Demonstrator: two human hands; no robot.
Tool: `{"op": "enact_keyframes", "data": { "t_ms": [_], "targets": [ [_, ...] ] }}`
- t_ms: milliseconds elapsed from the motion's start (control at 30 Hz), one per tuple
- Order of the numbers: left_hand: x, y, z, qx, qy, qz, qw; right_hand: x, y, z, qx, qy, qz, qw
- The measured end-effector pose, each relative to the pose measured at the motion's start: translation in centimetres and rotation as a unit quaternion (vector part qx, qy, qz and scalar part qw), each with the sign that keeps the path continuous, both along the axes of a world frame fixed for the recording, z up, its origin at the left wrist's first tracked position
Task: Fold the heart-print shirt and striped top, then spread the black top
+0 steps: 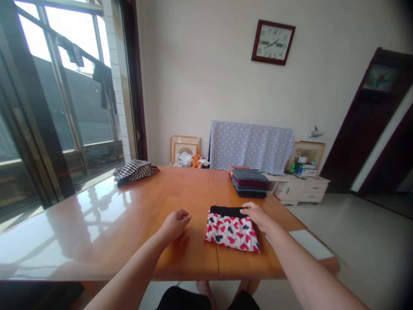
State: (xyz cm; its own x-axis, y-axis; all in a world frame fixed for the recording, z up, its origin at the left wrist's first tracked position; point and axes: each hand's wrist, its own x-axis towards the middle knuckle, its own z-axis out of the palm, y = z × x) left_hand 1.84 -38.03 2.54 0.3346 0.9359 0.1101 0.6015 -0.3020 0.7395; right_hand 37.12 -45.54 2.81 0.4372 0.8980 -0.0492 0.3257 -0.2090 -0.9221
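A folded heart-print garment [230, 232] lies flat on the wooden table [180, 189] in front of me. It is white with pink and dark hearts and has a black waistband along its far edge. My right hand [254, 215] pinches the right end of that waistband, thumb on top. To the left of the garment, apart from it, my left hand [177, 223] hovers just over the table with its fingers curled in. Nothing shows in the left hand.
A stack of folded dark clothes [250, 183] stands at the table's far right. A crumpled striped garment [137, 170] lies at the far left. Near the right edge is a pale sheet [311, 244]. Behind stand a cloth-draped object [251, 144] and a white cabinet [301, 189].
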Motion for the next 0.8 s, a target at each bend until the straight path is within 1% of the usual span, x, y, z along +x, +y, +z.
{"op": "enact_keyframes", "data": {
  "t_ms": [67, 133, 233, 333, 400, 467, 567, 667, 800],
  "targets": [
    [1.4, -0.6, -0.1, 0.012, 0.005, -0.017, 1.0, -0.2, 0.3, -0.9, 0.025, -0.036, -0.031, 0.999],
    [2.8, -1.2, -0.1, 0.045, -0.001, -0.021, 0.999, -0.3, 0.3, -1.3, 0.049, -0.075, -0.06, 0.994],
    [4.9, -1.9, 0.2, 0.114, -0.024, -0.032, 0.993, -0.4, -0.3, -0.7, 0.077, -0.127, -0.089, 0.985],
    [7.3, -2.6, 0.9, 0.156, -0.015, -0.089, 0.984, -1.1, -1.4, 0.5, 0.098, -0.201, -0.072, 0.972],
    [9.0, -3.0, 1.4, 0.171, 0.016, -0.14, 0.975, -2.1, -2.1, 1.0, 0.106, -0.285, -0.026, 0.952],
    [10.5, -3.3, 1.5, 0.186, 0.062, -0.184, 0.963, -3.3, -2.6, 0.8, 0.091, -0.362, 0.026, 0.927],
    [11.9, -3.3, 0.9, 0.202, 0.141, -0.223, 0.943, -4.5, -2.7, -0.3, 0.031, -0.424, 0.086, 0.901],
    [12.4, -2.8, 0.1, 0.196, 0.19, -0.225, 0.935, -4.6, -2.2, -1.4, -0.031, -0.436, 0.125, 0.891],
    [12.1, -2.3, -0.8, 0.181, 0.205, -0.217, 0.937, -3.9, -1.6, -1.9, -0.069, -0.428, 0.146, 0.889]
  ]
}}
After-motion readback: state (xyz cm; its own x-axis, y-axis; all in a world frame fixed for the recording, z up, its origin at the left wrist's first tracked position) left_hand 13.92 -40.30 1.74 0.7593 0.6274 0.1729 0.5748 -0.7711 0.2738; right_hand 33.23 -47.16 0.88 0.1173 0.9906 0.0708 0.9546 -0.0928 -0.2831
